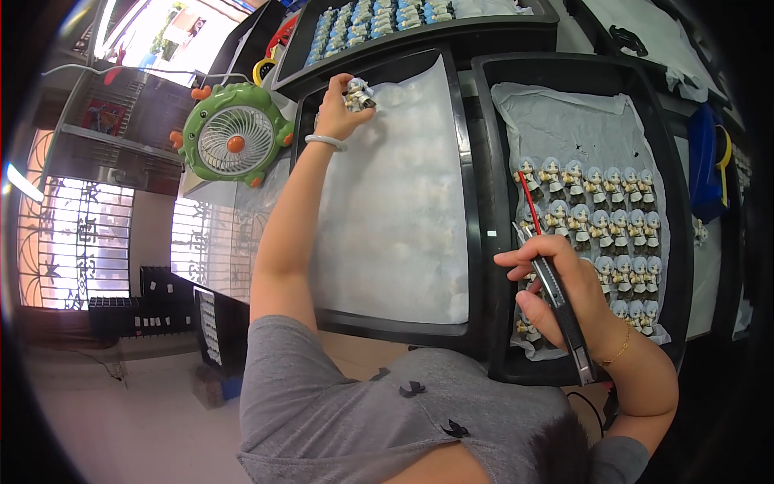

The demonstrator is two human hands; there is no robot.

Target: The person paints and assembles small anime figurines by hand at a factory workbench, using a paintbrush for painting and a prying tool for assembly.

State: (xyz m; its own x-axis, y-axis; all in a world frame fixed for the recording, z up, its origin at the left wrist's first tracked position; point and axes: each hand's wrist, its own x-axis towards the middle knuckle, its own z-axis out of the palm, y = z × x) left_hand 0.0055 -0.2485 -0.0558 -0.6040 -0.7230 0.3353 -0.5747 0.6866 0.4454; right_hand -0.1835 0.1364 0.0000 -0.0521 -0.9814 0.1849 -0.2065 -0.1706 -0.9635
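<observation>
My left hand (337, 117) pinches a small figurine (359, 95) with pale hair, over the far left corner of a black tray (463, 185) lined with a white sheet (387, 210). My right hand (580, 294) is wrapped round a slim dark tool (564, 319) with metal parts; I cannot make out its exact kind. A thin red tip (529, 198) points from it toward rows of similar figurines (595, 185), standing on white sheeting in a second black tray (673, 298) on the right. My right hand hides some of these figurines.
A green animal-shaped fan (236, 137) stands left of the lined tray. Another black tray (484, 31) at the back holds rows of blue and white figures (379, 20). A blue holder with a yellow handle (708, 161) sits beyond the right tray.
</observation>
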